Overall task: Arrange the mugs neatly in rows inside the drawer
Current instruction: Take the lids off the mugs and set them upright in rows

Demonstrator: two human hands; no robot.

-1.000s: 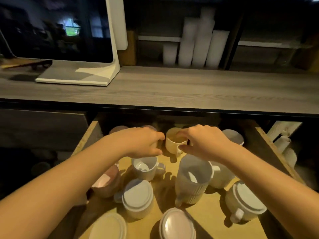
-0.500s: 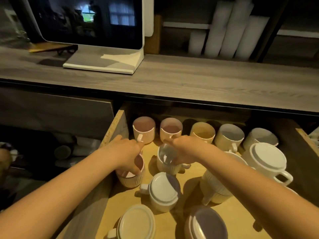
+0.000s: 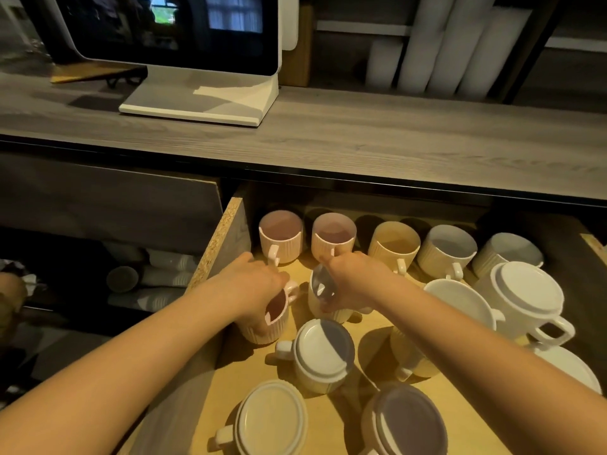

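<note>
The open wooden drawer (image 3: 219,244) holds many ribbed mugs. A back row stands upright: two pink mugs (image 3: 281,236), a yellow mug (image 3: 393,246) and two white mugs (image 3: 447,252). My left hand (image 3: 253,284) grips the rim of a pink mug (image 3: 274,318) near the drawer's left wall. My right hand (image 3: 353,279) grips the rim of a white mug (image 3: 323,297) just right of it. Several mugs lie upside down in front, among them a white one (image 3: 323,354) and a tall one (image 3: 522,297) at the right.
A grey wooden counter (image 3: 361,142) overhangs the drawer's back and carries a white screen stand (image 3: 200,103). White paper-cup stacks (image 3: 440,47) stand on a shelf behind. Left of the drawer, a dark cabinet space holds more cup stacks (image 3: 157,277).
Both hands left the back row and came forward to two mugs in the second row. The camera view shifted left and closer; the back row now stands uncovered.
</note>
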